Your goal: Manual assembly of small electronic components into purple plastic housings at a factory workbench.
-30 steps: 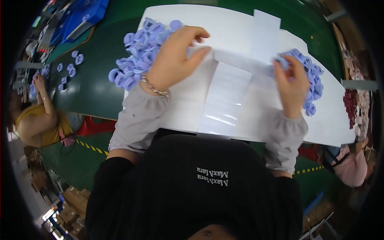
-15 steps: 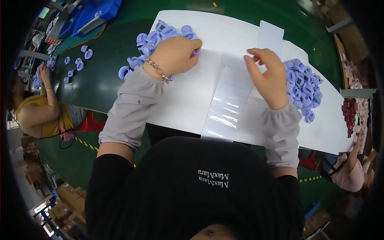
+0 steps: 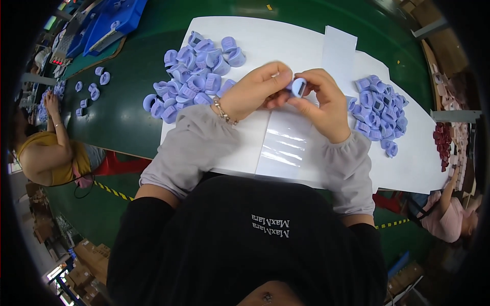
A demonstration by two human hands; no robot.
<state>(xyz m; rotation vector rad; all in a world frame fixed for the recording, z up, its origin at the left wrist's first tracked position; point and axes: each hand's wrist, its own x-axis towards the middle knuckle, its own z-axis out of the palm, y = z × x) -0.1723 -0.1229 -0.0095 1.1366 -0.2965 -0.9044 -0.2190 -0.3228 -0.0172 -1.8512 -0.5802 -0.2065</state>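
In front of me, over the middle of the white sheet [image 3: 245, 137], I hold a small lavender ring-shaped piece [image 3: 297, 87] with a dark rectangular opening. My left hand [image 3: 259, 91] pinches its left side, its fingertips partly hidden behind the piece. On the other side, the thumb and fingers of my right hand [image 3: 325, 104] grip it. Left of my hands spreads a loose pile of similar lavender pieces [image 3: 196, 71]. Another lavender pile [image 3: 380, 109] lies to the right, beyond my right hand. Below my hands a clear, glossy film strip [image 3: 285, 150] lies on the sheet.
A white card strip [image 3: 339, 48] lies at the far side. Several loose lavender pieces dot the green table [image 3: 120, 102], with a blue tray [image 3: 120, 25] beyond. One person [image 3: 48, 148] sits at left, another [image 3: 444, 219] at right near dark red pieces [image 3: 442, 143].
My left hand has come from the left pile to the middle, bringing a lavender piece. My right hand has moved slightly left and down, and now grips that piece too.
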